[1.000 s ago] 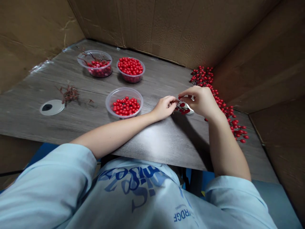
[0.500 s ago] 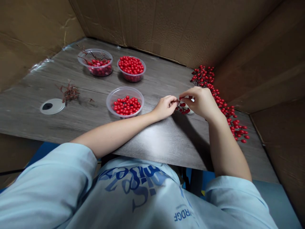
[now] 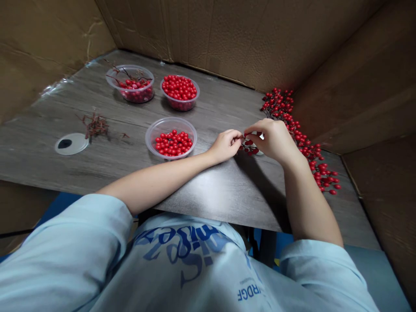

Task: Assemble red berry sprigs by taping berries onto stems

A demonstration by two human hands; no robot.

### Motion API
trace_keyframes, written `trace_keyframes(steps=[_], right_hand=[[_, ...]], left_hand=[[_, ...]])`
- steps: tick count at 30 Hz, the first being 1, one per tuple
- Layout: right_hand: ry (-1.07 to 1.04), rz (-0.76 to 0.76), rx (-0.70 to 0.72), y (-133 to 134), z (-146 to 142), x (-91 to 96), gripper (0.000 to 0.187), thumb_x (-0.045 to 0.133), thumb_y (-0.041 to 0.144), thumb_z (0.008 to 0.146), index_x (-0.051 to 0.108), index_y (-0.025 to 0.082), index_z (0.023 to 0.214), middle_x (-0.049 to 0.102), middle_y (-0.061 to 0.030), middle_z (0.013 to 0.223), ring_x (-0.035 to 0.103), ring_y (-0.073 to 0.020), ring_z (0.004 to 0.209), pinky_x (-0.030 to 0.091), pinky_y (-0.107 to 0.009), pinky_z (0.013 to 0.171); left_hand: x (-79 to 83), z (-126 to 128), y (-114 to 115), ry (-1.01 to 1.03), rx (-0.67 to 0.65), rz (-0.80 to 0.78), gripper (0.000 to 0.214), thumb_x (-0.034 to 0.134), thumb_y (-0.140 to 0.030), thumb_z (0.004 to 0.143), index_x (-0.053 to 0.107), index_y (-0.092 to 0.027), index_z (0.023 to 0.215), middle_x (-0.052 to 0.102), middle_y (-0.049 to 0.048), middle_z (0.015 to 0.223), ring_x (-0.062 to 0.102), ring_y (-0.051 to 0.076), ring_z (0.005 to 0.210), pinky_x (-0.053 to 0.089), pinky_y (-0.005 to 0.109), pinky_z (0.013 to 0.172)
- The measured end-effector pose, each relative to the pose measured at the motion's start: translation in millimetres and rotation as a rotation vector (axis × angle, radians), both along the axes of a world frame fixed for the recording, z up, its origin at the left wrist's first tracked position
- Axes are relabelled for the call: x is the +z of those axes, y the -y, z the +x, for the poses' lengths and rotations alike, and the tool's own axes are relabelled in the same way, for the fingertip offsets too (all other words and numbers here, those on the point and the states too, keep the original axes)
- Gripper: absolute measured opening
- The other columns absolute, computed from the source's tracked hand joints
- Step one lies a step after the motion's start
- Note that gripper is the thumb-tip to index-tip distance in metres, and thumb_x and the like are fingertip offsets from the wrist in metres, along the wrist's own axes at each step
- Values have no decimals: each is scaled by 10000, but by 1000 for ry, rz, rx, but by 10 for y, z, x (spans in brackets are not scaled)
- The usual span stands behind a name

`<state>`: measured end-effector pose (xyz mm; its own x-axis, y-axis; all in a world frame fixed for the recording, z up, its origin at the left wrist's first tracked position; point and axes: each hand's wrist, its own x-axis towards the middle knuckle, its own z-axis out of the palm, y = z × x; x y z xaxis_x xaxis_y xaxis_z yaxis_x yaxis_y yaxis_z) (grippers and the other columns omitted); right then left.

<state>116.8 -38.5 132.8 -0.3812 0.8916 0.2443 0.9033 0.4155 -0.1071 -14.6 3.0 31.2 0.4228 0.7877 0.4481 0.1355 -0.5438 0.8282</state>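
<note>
My left hand [image 3: 226, 146] is closed, pinching the stem end of a small red berry sprig [image 3: 249, 149]. Several red berries hang from the sprig below the fingers. My right hand [image 3: 272, 138] bends over the same sprig from the right, thumb and forefinger pinched at a berry on its upper side. The two sets of fingertips are close together, a little above the table. Behind the right hand's fingers, a white round object [image 3: 260, 151] is mostly hidden. Left of my left hand stands a clear plastic bowl [image 3: 150, 145] with loose red berries inside.
A second bowl [image 3: 182, 105] heaped with berries and a third bowl [image 3: 138, 96] of berries and twigs stand farther back. Dry twigs [image 3: 96, 125] lie beside a white disc [image 3: 74, 145]. Long berry branches [image 3: 303, 141] line the right. Cardboard walls [image 3: 208, 39] surround the table [image 3: 130, 173].
Almost nothing differs. Both hands keep their pinch on the sprig, and the view has shifted very slightly.
</note>
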Motion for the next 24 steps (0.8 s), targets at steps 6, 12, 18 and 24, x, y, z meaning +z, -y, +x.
trace_keyframes(steps=[6, 12, 18, 24], right_hand=[[34, -25, 11, 1, 8, 3, 232, 505, 99, 742, 719, 163, 802, 694, -63, 766, 601, -184, 698, 423, -277, 652], [49, -34, 11, 6, -6, 5, 236, 508, 92, 736, 721, 159, 813, 693, -67, 765, 598, -187, 705, 417, -277, 657], [39, -31, 14, 5, -13, 5, 233, 515, 83, 729, 721, 162, 805, 689, -60, 749, 596, -182, 701, 413, -271, 657], [26, -27, 33, -1, -9, -6, 224, 518, 84, 730, 717, 166, 789, 689, -58, 747, 601, -182, 702, 420, -276, 659]], left_hand=[[-13, 2, -3, -3, -1, 15, 115, 484, -129, 784, 578, -127, 719, 581, 13, 702, 497, 88, 637, 390, 201, 623], [-2, 0, 0, -6, -3, 10, 117, 482, -129, 781, 584, -124, 723, 584, 18, 705, 500, 92, 638, 393, 205, 622], [2, -2, 4, -7, 1, 13, 120, 478, -125, 778, 585, -131, 725, 582, 15, 712, 495, 93, 639, 396, 206, 621], [-9, 1, 0, 2, 3, 13, 119, 482, -119, 781, 588, -135, 730, 579, 10, 704, 492, 90, 634, 396, 204, 617]])
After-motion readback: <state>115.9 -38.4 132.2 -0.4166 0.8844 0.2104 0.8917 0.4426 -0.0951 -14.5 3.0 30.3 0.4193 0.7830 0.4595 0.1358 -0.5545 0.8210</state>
